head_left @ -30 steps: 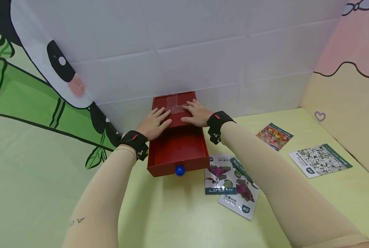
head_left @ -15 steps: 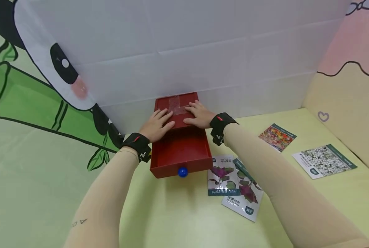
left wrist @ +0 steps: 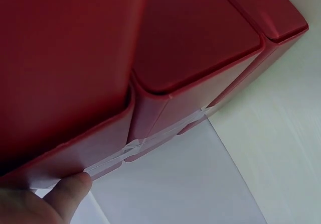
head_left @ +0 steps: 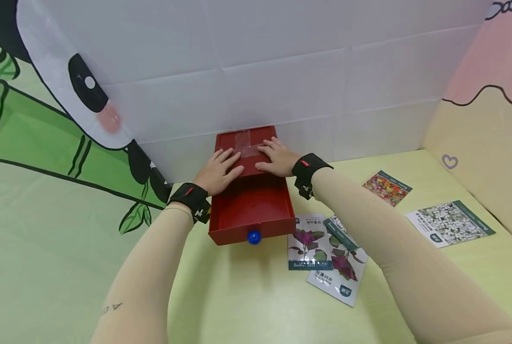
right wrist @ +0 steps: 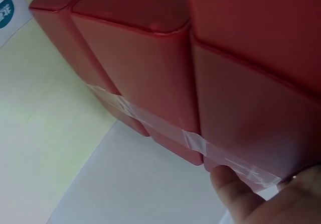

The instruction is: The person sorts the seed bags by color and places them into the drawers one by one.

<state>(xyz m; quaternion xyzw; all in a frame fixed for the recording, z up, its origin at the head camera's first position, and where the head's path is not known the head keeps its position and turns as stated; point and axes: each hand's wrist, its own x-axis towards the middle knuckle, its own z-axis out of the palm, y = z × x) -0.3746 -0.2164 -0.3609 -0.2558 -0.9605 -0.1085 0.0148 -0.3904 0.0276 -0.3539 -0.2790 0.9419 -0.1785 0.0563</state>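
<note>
A red plastic drawer unit (head_left: 248, 166) stands against the white wall, with clear tape crossed over its top. Its upper drawer (head_left: 253, 206) is pulled out, and the bare red floor inside shows. A blue round knob (head_left: 254, 237) sits on that drawer's front. My left hand (head_left: 217, 174) rests on the left part of the top, fingers spread. On the right part lies my right hand (head_left: 280, 159), also with extended fingers. The wrist views show the unit's stacked red tiers (left wrist: 195, 38) from the sides, a strip of tape (right wrist: 165, 128) running across them.
Right of the drawer, a seed packet with purple leaves (head_left: 309, 248) overlaps another packet (head_left: 339, 282). Farther right lie a packet with colourful flowers (head_left: 386, 188) and one with white flowers (head_left: 450, 223). A printed cloth wall (head_left: 281, 86) bounds the pale table (head_left: 238, 306) at the back.
The head view shifts slightly, and the right sleeve uncovers a little more of the overlapped packet. Both hands stay on the unit's top, and the drawer stays out.
</note>
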